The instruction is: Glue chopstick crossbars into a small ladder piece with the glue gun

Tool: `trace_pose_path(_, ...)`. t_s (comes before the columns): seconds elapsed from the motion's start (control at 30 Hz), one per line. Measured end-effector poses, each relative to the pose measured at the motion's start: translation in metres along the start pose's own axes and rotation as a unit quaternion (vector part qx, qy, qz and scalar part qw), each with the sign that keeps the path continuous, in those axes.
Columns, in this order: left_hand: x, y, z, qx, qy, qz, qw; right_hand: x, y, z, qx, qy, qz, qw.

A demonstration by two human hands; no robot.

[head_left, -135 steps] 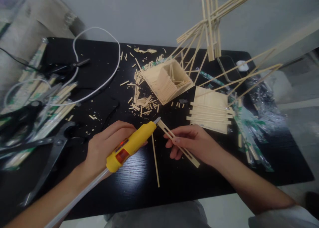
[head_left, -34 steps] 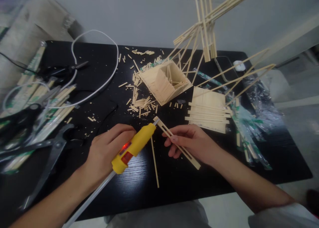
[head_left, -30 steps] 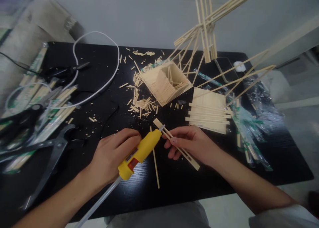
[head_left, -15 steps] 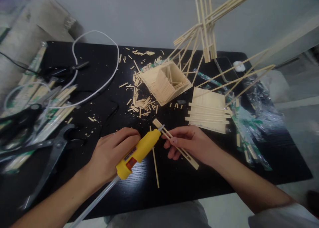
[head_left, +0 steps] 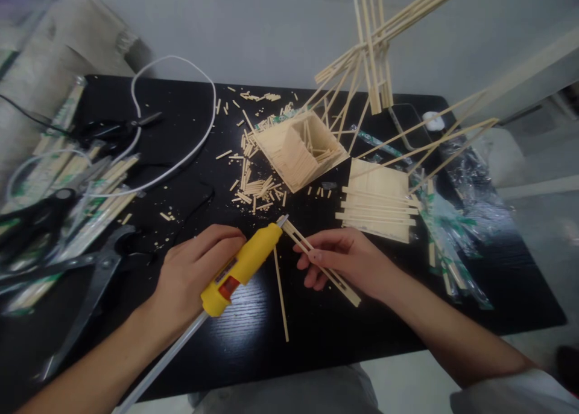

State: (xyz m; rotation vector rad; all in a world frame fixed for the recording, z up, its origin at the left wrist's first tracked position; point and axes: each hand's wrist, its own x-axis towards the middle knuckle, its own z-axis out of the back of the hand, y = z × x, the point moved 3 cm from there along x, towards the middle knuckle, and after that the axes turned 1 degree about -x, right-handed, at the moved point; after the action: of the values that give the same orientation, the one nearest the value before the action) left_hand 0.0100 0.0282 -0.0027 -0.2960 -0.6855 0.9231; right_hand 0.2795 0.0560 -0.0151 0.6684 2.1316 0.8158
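Pale floor (head_left: 402, 381) at the near edge, then black table (head_left: 344, 335), loose stick (head_left: 281, 294) between the hands, stick scraps (head_left: 260, 186), wooden box (head_left: 296, 171) and wood panel (head_left: 384, 175) farther back, grey wall (head_left: 271, 34) behind. Left hand (head_left: 199, 269) has fingers curled around a yellow glue gun (head_left: 246, 266); right hand (head_left: 348, 260) pinches a slim stick frame (head_left: 353, 295) between thumb and fingers. Frame slants through the right fingers, far end sticking out past them at the nozzle (head_left: 282, 221); can't tell if touching.

Dim grey light, pale glare on black table (head_left: 242, 335), blurred edges
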Motion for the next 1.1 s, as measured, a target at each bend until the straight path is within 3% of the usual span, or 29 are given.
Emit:
trace_pose_path(0.2, -0.001, -0.002, -0.002, -0.009, 0.019, -0.019, 1.000, 0.000, -0.001, 0.001, -0.014, -0.007, -0.005, 1.000)
trace_pose_path(0.83, -0.002, 0.001, 0.011, 0.019, -0.029, 0.017, 0.999, -0.002, 0.002, 0.000, -0.010, -0.004, 0.002, 1.000)
trace_pose_path(1.1, -0.002, -0.003, 0.000, 0.006, 0.013, -0.027, 1.000, -0.001, 0.002, 0.000, -0.007, 0.001, 0.006, 1.000)
